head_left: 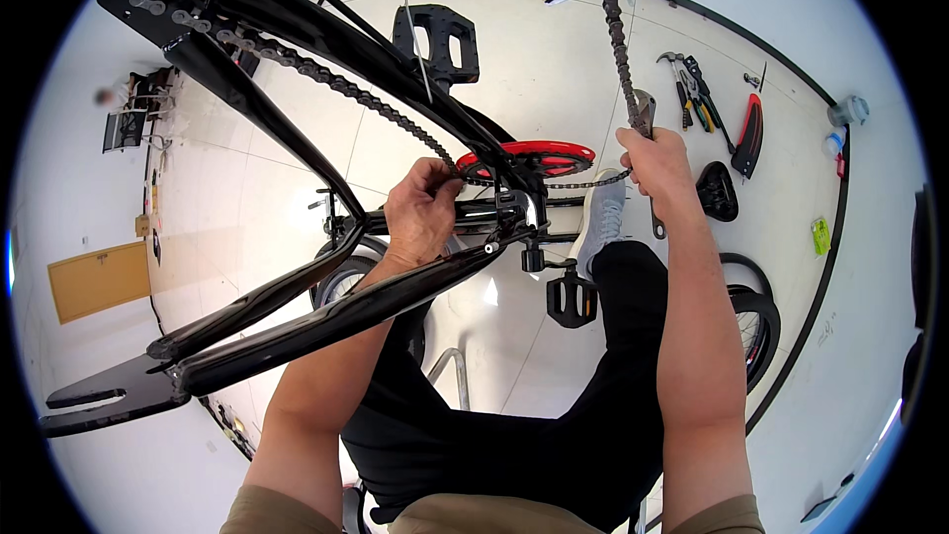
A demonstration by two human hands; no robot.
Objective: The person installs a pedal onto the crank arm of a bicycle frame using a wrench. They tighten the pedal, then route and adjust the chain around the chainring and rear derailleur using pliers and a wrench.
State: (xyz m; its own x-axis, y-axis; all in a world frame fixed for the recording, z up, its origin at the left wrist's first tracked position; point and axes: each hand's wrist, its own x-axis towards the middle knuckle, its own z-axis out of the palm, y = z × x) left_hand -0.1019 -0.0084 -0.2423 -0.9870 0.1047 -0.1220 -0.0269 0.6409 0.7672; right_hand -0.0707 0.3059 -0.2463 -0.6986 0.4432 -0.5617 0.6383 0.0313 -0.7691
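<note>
The left hand is pinching the chain just beside the red gear, apparently steadying it there. The right hand is curling its grip around the chain farther along, presumably managing the loose length extending beyond. A wrench is showing behind that hand; whether the grip includes it, one cannot tell. Tools are lying on the floor, seemingly within reach.

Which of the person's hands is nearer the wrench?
Right. The right hand is closed around the wrench; the left hand is well to its left, at the chain beside the red chainring.
</note>
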